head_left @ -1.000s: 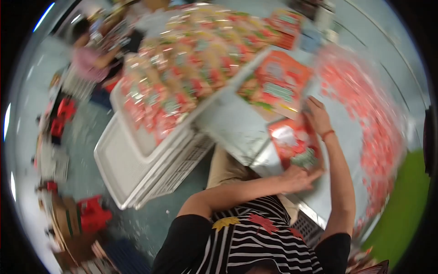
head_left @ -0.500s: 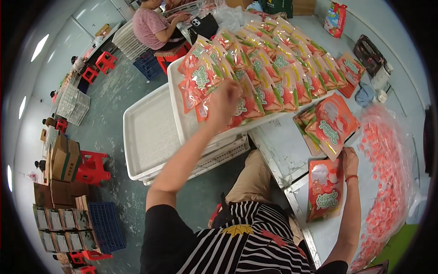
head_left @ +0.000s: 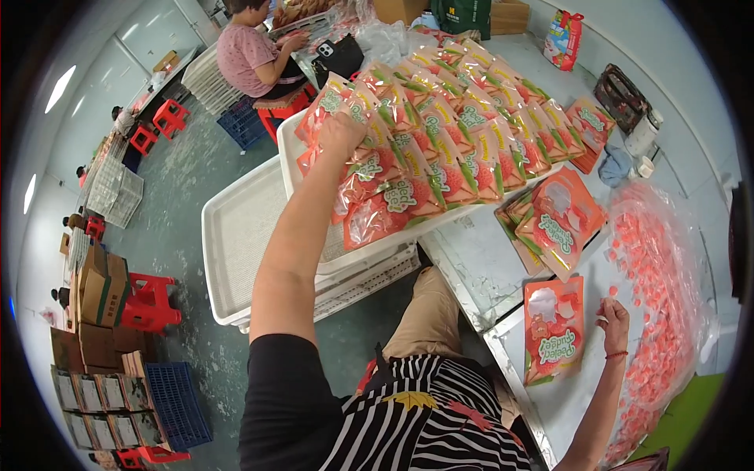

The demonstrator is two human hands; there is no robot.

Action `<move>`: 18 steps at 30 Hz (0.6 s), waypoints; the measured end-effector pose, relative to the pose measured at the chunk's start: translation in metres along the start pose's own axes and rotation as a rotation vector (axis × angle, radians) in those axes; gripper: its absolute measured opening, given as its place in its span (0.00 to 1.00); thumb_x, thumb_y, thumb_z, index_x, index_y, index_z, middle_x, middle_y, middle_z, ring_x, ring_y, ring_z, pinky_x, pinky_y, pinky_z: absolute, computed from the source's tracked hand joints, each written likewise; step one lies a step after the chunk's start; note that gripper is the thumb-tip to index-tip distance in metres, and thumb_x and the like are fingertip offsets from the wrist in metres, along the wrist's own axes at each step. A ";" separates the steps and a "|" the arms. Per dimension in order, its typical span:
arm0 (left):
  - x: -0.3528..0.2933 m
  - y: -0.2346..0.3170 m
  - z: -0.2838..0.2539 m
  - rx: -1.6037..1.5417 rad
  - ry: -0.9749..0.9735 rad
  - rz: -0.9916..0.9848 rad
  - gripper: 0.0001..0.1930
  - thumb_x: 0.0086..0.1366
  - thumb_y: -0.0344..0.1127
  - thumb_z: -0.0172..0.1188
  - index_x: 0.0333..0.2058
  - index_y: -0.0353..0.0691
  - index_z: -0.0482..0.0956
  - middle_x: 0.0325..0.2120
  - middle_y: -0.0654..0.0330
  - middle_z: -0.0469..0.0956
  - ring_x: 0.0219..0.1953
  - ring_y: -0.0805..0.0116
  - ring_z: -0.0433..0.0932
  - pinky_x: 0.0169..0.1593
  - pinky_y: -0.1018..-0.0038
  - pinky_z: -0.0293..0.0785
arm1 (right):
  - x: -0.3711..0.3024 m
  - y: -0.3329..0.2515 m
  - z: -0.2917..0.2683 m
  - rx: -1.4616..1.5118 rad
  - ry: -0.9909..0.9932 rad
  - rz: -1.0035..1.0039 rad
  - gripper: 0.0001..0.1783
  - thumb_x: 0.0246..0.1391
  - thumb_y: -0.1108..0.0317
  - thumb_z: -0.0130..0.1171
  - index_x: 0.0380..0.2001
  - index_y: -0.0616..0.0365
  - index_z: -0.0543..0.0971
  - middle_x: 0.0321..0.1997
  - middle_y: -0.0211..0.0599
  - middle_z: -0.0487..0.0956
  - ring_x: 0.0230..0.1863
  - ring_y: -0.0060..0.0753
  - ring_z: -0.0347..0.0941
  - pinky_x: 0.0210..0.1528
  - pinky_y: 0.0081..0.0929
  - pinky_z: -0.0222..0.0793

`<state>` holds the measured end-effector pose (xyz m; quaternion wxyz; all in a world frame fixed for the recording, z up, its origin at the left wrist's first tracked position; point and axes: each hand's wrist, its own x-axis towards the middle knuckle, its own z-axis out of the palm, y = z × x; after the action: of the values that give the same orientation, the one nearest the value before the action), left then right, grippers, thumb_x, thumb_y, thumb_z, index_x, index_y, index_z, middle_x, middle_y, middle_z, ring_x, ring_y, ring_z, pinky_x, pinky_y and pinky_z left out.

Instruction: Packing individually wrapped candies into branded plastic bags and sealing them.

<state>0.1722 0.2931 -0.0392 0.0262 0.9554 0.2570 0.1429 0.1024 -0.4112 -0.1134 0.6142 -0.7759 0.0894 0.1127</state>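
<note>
My left hand [head_left: 342, 129] reaches far out over a white tray [head_left: 292, 161] covered with rows of filled orange-red pouches [head_left: 440, 133]. Its curled fingers rest on one filled pouch [head_left: 369, 169] at the tray's left end. My right hand [head_left: 615, 318] lies on the metal table [head_left: 503, 259], its fingers bent at the right edge of a flat orange pouch [head_left: 554, 330]. Just right of that hand is a heap of small red sweets on clear plastic [head_left: 660, 290]. What the right fingers hold is hidden.
A pile of flat pouches [head_left: 558, 220] lies on the table beyond my right hand. White trays [head_left: 236, 235] are stacked to the left of my knees. A seated person [head_left: 251, 55] works at the far end. Red stools [head_left: 149, 298], cardboard boxes [head_left: 98, 290] and a blue crate [head_left: 177, 404] stand on the floor at the left.
My left arm has swung from the table to the tray with a pouch and stretched further out. My right hand slid to the edge of the pouch lying on the table.
</note>
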 end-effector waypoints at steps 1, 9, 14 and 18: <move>0.003 -0.001 -0.002 0.003 -0.002 0.004 0.32 0.51 0.60 0.62 0.37 0.32 0.77 0.40 0.42 0.78 0.46 0.47 0.77 0.48 0.60 0.74 | -0.004 0.001 -0.001 0.016 -0.028 0.003 0.12 0.59 0.61 0.56 0.37 0.59 0.80 0.35 0.25 0.75 0.34 0.17 0.71 0.29 0.18 0.68; 0.001 -0.019 -0.075 -0.126 -0.084 -0.002 0.16 0.50 0.42 0.65 0.21 0.30 0.80 0.19 0.50 0.79 0.24 0.61 0.81 0.32 0.68 0.78 | -0.030 -0.008 0.034 -0.332 0.007 -0.453 0.13 0.60 0.61 0.54 0.37 0.59 0.79 0.45 0.28 0.70 0.39 0.19 0.69 0.31 0.18 0.67; -0.040 -0.037 -0.088 -0.656 -0.161 -0.128 0.17 0.50 0.42 0.71 0.21 0.30 0.81 0.16 0.60 0.77 0.16 0.77 0.75 0.24 0.80 0.75 | -0.055 -0.076 0.115 -0.360 -0.152 -0.438 0.10 0.58 0.68 0.54 0.37 0.62 0.80 0.47 0.36 0.70 0.46 0.30 0.70 0.43 0.26 0.69; -0.087 -0.023 -0.101 -0.790 -0.216 -0.137 0.16 0.50 0.40 0.72 0.19 0.32 0.79 0.17 0.63 0.76 0.17 0.78 0.74 0.23 0.81 0.73 | -0.068 -0.120 0.179 -0.650 -0.084 -1.029 0.07 0.52 0.74 0.55 0.32 0.67 0.79 0.54 0.42 0.70 0.50 0.47 0.72 0.49 0.33 0.68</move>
<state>0.0599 0.2671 0.0319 0.4272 0.8620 0.2413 0.1272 0.0590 -0.2091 -0.0218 0.3246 -0.8621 -0.3605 -0.1465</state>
